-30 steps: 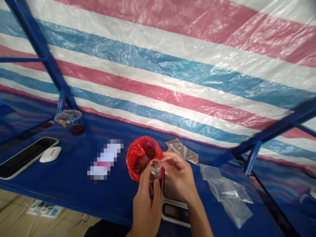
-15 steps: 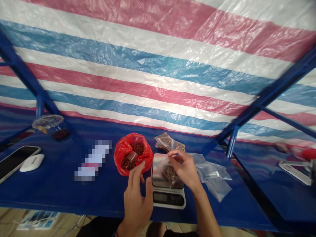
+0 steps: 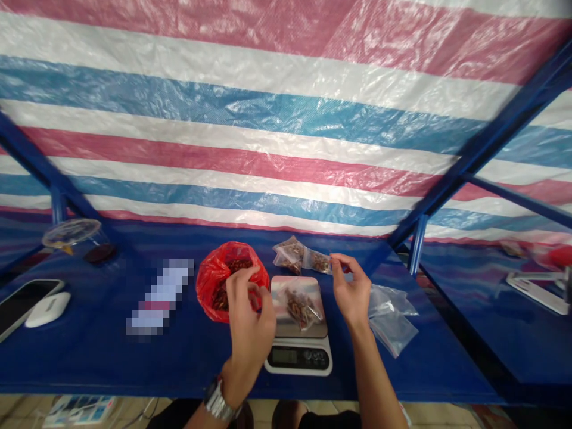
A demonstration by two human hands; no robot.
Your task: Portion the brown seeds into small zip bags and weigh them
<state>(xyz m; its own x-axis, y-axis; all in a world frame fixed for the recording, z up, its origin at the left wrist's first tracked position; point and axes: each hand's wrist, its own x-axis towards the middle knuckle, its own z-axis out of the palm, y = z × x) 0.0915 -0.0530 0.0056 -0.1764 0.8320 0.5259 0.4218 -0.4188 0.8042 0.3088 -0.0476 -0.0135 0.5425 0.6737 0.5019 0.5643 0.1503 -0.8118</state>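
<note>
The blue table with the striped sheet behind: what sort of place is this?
Probably a makeshift work stall: striped plastic sheeting hangs behind a blue table, on which a digital scale bears a small filled bag.

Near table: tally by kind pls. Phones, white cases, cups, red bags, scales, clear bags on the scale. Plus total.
Phone: 1
White case: 1
Cup: 1
Red bag: 1
Scale: 1
Clear bag on the scale: 1
Total: 6
</note>
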